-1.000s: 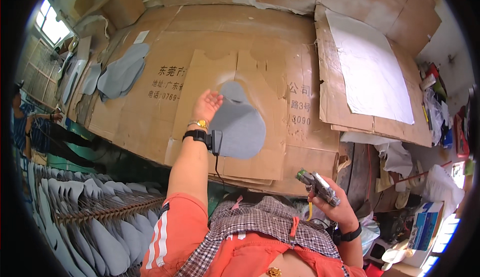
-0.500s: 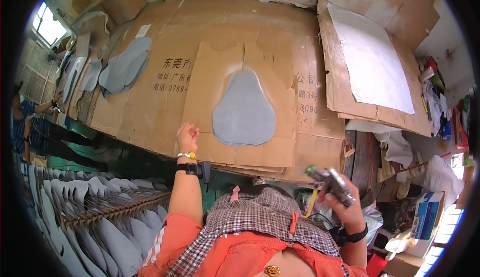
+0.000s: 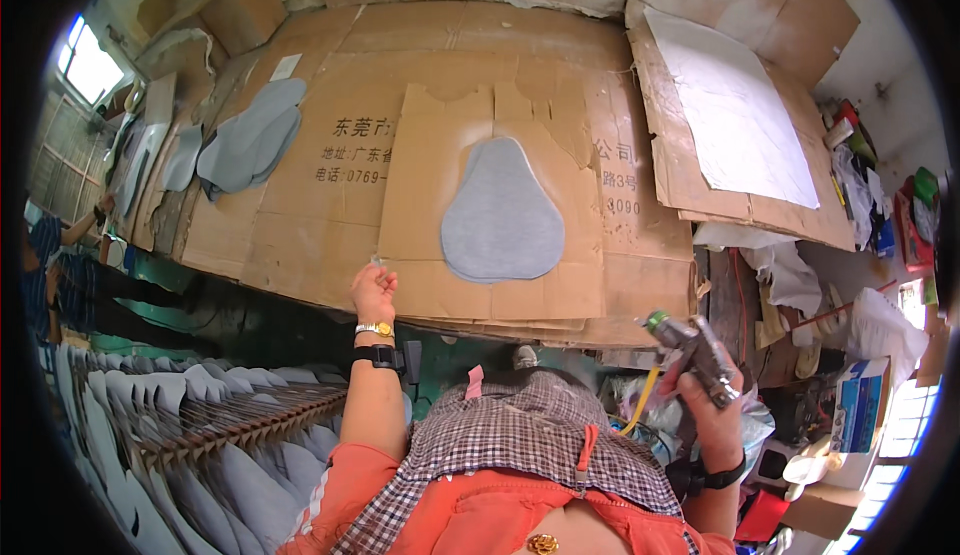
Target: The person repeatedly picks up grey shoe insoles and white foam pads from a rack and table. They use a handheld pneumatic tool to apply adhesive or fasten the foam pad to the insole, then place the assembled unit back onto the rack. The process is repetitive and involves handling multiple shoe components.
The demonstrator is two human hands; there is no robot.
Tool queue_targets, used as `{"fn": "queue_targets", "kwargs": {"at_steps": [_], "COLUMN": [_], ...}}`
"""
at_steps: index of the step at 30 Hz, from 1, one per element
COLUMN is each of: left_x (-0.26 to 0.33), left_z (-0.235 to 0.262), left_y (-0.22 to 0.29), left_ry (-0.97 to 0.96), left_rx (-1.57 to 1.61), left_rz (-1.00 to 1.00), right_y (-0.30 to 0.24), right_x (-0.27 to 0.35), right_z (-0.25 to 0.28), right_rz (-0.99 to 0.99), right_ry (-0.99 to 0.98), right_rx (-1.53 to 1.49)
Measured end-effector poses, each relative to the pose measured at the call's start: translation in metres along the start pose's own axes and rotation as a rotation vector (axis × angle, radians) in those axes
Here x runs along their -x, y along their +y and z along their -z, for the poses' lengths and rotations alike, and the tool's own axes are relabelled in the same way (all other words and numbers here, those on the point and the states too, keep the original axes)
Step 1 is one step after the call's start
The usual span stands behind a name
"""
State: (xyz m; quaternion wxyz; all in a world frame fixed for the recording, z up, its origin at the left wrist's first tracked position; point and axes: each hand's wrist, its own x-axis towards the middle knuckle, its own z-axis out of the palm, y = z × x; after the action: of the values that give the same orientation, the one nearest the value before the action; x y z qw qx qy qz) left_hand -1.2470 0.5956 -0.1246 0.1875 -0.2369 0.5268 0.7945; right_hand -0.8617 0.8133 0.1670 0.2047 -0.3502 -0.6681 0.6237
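- One grey pear-shaped fabric piece [image 3: 500, 213] lies flat on a tan cardboard sheet [image 3: 420, 185], mid surface, no hand touching it.
- That sheet sits on top of a larger cardboard-covered surface [image 3: 330, 55] made of several overlapping flattened boxes.
- Left hand [image 3: 374, 292] raised at the near edge of the cardboard, below and left of the grey piece, well apart from it; fingers curled in loosely, and something tiny may be pinched at the fingertips but I cannot tell.
- Left wrist: two bands, one gold watch [image 3: 375, 330] and one black strap [image 3: 377, 357] just under it.
- Right hand [image 3: 712, 402] closed around one metal spray gun [image 3: 690, 340], nozzle pointing up-left, off the near right edge of the surface.
- One yellow hose [image 3: 643, 397] hangs below the gun.
- One stack of grey pieces [image 3: 248, 143] at far left of the surface; count in the stack unclear.
- One white sheet [image 3: 735, 105] on cardboard at right.
- Rack of many grey pieces [image 3: 200, 425] lower left, too many to count.
- One other person's arm [image 3: 75, 227] at the left rim.
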Motion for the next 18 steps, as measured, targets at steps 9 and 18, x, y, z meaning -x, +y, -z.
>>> {"fn": "queue_targets", "kwargs": {"at_steps": [9, 18], "left_x": [0.002, -0.001], "left_z": [0.017, 0.011], "left_y": [0.005, 0.005], "left_ry": [0.005, -0.061], "left_rx": [-0.037, -0.02], "left_rz": [0.01, 0.01], "right_y": [0.0, -0.004], "right_x": [0.039, -0.002], "right_z": [0.009, -0.027], "right_rz": [-0.104, 0.116], "right_ry": [-0.129, 0.049], "right_rx": [0.041, 0.047]}}
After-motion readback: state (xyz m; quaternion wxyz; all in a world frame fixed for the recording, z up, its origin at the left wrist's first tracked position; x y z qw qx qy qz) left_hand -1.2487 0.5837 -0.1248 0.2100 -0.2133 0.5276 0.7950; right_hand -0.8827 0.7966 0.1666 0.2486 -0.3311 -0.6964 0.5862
